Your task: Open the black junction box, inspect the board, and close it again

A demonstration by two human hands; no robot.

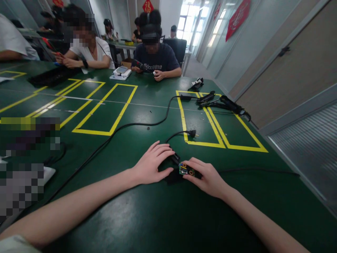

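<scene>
My right hand [206, 175] is closed on a small green circuit board [186, 169] with copper-coloured rings and a yellow part, gripping it between thumb and fingers just above the table. To its left, my left hand [155, 163] has its fingers apart. Its fingertips reach the edge of a black casing piece [175, 156]; whether they touch it I cannot tell. Beneath the board and beside my left thumb lies a dark flat piece [173, 176], partly in shadow. A short black cord runs from behind my left fingers to a plug [192, 133] with metal pins.
Yellow tape rectangles [92, 132] mark the green table [118, 225]. A long black cable [131, 124] crosses it to a small adapter [185, 97]. Folded black stands [229, 104] lie at far right. Across sit co-workers, beside a white scale [120, 72] and a black tray [52, 75].
</scene>
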